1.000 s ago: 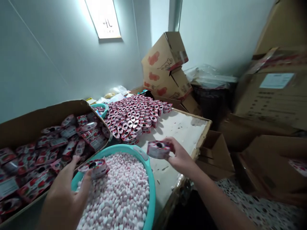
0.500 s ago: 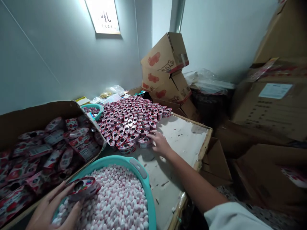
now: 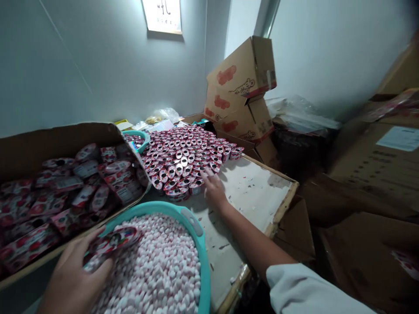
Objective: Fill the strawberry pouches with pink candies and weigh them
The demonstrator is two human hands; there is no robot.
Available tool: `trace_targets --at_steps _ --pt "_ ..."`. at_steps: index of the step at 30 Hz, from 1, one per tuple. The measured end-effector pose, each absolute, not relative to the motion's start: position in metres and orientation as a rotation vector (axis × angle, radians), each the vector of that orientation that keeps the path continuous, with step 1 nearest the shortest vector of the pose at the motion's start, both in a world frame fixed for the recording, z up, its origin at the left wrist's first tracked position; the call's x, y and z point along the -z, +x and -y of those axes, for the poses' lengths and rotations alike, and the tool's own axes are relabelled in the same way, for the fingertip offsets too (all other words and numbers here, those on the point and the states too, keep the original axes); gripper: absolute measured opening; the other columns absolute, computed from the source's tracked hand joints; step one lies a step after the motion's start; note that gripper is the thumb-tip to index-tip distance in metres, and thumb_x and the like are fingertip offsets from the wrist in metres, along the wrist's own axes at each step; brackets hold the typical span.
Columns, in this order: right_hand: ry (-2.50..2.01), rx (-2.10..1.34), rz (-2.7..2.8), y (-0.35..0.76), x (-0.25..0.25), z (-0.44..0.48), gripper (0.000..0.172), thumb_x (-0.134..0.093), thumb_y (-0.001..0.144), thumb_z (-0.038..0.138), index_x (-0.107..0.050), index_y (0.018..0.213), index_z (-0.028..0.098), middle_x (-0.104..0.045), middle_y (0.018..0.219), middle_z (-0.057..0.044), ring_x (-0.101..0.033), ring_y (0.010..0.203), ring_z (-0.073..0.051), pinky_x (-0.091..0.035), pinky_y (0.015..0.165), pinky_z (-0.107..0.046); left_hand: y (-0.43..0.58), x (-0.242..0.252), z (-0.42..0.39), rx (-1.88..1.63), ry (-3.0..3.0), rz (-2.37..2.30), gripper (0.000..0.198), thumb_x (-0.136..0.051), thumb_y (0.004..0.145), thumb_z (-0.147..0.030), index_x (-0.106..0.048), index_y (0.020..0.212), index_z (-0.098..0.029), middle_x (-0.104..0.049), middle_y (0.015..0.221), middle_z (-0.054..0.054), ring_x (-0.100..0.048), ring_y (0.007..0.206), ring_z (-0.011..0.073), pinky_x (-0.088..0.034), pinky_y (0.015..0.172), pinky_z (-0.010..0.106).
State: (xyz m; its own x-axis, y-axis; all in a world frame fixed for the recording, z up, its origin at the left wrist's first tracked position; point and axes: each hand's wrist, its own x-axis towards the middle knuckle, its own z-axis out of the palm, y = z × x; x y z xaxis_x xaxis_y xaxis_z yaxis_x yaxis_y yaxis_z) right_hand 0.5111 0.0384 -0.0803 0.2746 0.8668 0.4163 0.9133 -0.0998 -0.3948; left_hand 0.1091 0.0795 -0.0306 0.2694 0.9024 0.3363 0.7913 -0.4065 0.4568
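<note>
My left hand (image 3: 77, 272) grips an oval candy box (image 3: 114, 240), red and printed, tilted over the white and pink candies. The candies (image 3: 163, 266) fill a teal basin (image 3: 205, 274) with a grey handle patch. Further off, my right hand (image 3: 214, 189) reaches over the tabletop with its fingers stretched out, and the fingertips touch the near right edge of a dense group of upright oval candy boxes (image 3: 183, 168). Dark openings show in the tops of many of them.
Left of the basin, a cardboard carton (image 3: 59, 131) holds many more oval boxes. A smaller teal basin (image 3: 144, 141) stands behind. Large cartons (image 3: 242, 83) are stacked at the back, with more cardboard boxes (image 3: 373, 152) on the right. The white table (image 3: 258, 187) has a worn edge.
The view has shifted, so the scene sits further right and slightly higher. My left hand tilts the candy box more over the candies. My right hand's fingers have moved onto the box tops.
</note>
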Motion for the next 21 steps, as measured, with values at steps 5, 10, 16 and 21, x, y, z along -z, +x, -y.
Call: trace_targets --at_steps 5,10,16,21 --pt "-1.392 -0.080 1.649 0.451 0.022 -0.021 0.047 -0.031 0.100 0.018 -0.055 0.141 0.019 -0.061 0.139 -0.014 -0.055 0.132 -0.020 -0.045 0.110 -0.039 0.133 0.004 -0.057 -0.828 2.239 -1.554 0.038 -0.057 0.070 -0.034 -0.071 0.103 -0.019 -0.067 0.109 0.009 -0.066 0.104 0.0276 -0.054 0.095 0.036" --pt "-1.174 -0.543 2.231 0.379 -0.009 -0.004 0.063 -0.062 0.091 0.036 -0.047 0.150 0.020 -0.058 0.145 -0.014 -0.055 0.133 -0.026 -0.048 0.108 -0.038 0.143 -0.016 -0.048 -0.661 2.054 -1.538 0.041 -0.058 0.070 -0.023 -0.068 0.110 -0.018 -0.075 0.102 0.006 -0.070 0.092 0.0237 -0.054 0.083 0.032" --pt "-1.320 -0.722 2.359 0.360 -0.001 0.015 0.118 -0.083 0.070 0.044 -0.014 0.163 0.019 -0.042 0.157 -0.019 -0.043 0.144 -0.032 -0.042 0.115 -0.044 0.132 -0.019 -0.034 -0.808 1.955 -1.510 0.035 -0.063 0.072 -0.022 -0.072 0.106 -0.022 -0.077 0.100 0.001 -0.071 0.092 0.0214 -0.053 0.079 0.026" --pt "-1.384 -0.723 2.352 0.357 0.016 0.017 0.099 -0.085 0.070 0.046 -0.041 0.153 0.018 -0.046 0.153 -0.021 -0.044 0.141 -0.036 -0.038 0.114 -0.053 0.084 -0.028 -0.009 -1.160 1.759 -1.706 0.044 -0.076 0.069 -0.032 -0.070 0.112 -0.020 -0.076 0.106 0.004 -0.071 0.097 0.0222 -0.054 0.088 0.030"
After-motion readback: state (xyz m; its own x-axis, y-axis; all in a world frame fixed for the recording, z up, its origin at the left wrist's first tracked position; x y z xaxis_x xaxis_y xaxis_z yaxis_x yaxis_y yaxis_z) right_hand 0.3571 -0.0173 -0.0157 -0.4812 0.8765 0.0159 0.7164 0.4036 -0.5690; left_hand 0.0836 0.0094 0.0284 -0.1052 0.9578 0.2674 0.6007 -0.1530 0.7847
